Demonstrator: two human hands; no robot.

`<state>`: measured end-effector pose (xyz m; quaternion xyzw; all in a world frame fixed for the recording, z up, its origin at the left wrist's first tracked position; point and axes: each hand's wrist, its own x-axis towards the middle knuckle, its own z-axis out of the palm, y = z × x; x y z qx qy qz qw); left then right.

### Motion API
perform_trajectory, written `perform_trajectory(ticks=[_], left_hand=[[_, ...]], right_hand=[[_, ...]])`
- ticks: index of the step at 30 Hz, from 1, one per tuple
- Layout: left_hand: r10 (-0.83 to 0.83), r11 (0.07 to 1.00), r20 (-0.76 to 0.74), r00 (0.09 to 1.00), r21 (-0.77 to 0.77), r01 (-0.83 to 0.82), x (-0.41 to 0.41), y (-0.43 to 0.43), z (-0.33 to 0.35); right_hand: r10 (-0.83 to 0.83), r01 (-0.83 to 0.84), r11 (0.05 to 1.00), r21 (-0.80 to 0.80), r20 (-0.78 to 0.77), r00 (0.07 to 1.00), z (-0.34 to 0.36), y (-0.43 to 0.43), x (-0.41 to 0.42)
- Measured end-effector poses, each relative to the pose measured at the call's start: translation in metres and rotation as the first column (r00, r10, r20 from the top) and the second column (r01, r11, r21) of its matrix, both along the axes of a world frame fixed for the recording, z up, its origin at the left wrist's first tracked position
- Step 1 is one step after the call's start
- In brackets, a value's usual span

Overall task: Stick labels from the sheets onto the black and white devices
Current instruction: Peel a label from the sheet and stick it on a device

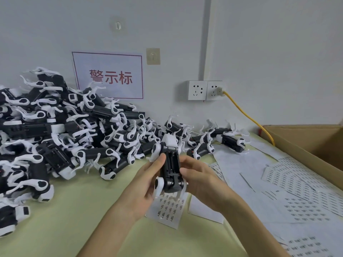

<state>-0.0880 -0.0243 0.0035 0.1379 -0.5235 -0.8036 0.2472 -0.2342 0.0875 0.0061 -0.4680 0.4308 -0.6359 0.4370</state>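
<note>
I hold one black and white device (170, 165) upside down above the table, its open battery bay facing me. My left hand (146, 180) grips its left side, thumb up by the white leg. My right hand (197, 178) holds the right side, thumb pressing on the black body. Just under the device lies a label sheet (168, 210) with rows of small dark labels. A big heap of the same devices (61, 132) fills the left of the table, and a few more (219, 141) lie along the wall.
More label sheets (289, 184) cover the right of the green table (78, 210). An open cardboard box (313, 143) stands at the far right. A yellow cable (246, 115) runs from the wall socket (205, 90) toward the box.
</note>
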Motion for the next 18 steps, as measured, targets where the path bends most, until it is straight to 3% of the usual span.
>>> perform_trajectory(ticks=[3,9,13,16,18], left_hand=[[0.015,1.000,-0.010,1.000,0.000,-0.015,0.000,0.003,0.003],[0.078,0.986,0.041,0.996,-0.152,-0.071,-0.002,0.008,0.004],[0.115,0.976,0.151,0.982,-0.199,-0.084,-0.005,0.007,0.000],[0.020,0.990,0.270,0.963,-0.136,0.018,-0.002,0.004,0.001],[-0.033,0.993,0.308,0.951,-0.097,0.066,-0.003,0.004,-0.001]], right_hand=[[0.017,-0.017,1.000,-0.010,-0.025,1.000,-0.001,0.000,-0.001],[0.029,-0.030,0.999,-0.024,-0.007,1.000,-0.005,-0.003,-0.003],[-0.122,0.119,0.992,-0.032,-0.127,0.984,-0.010,-0.007,-0.003],[-0.298,0.283,0.954,-0.098,-0.395,0.869,-0.018,-0.013,0.000],[-0.455,0.446,0.879,-0.171,-0.582,0.674,-0.025,-0.017,-0.001]])
